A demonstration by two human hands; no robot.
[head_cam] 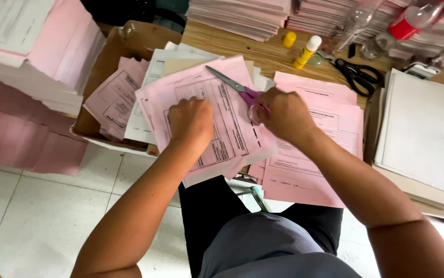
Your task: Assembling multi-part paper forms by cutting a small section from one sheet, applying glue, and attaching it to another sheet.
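The left hand [191,121] is curled into a fist, gripping a pink printed form [209,121] held over the edge of the wooden counter [263,51]. To its right, the right hand [282,114] is closed through the handles of pink-handled scissors [235,86], blades parted above the form. Farther right lie a yellow glue stick [307,51] and black scissors [358,76].

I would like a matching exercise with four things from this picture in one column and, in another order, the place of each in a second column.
1. pink-handled scissors
2. black-handled scissors
3. glue stick
4. pink form sheet

A. lying unheld on the wooden table, near its right side
B. standing on the table, yellow body and white cap
C. in the right hand
D. gripped by the left hand

Pairs: 1-C, 2-A, 3-B, 4-D
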